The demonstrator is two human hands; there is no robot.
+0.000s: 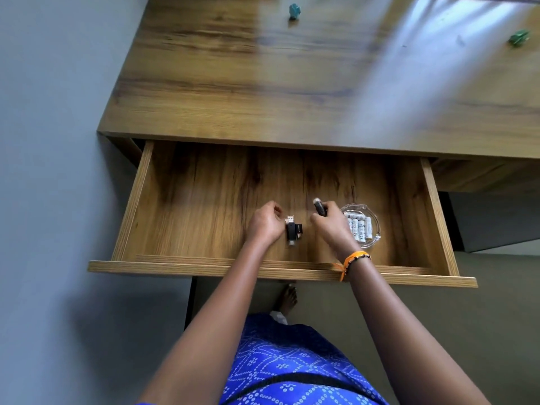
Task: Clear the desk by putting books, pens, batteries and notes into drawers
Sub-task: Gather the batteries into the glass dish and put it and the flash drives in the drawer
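1. One view only, head camera, looking down: open drawer (187, 200) pulled out beneath desk (233, 83).
2. Left hand (264, 225) inside drawer, fingers curled; touching or just beside black USB adapter (293, 229) lying on drawer floor; actual hold cannot be told. Probably setting it down or straightening it.
3. Right hand (331, 225) gripping dark stick (319, 207), perhaps another USB device, metal tip pointing away; likely lowered for placing near adapter, like with like.
4. Glass dish (375, 239) just right of right hand, holding white batteries (361, 228) side by side; dish likely there to stop rolling.
5. Two small green objects (294, 10) (518, 38) on desk, well apart, blurred, not yet stowed.
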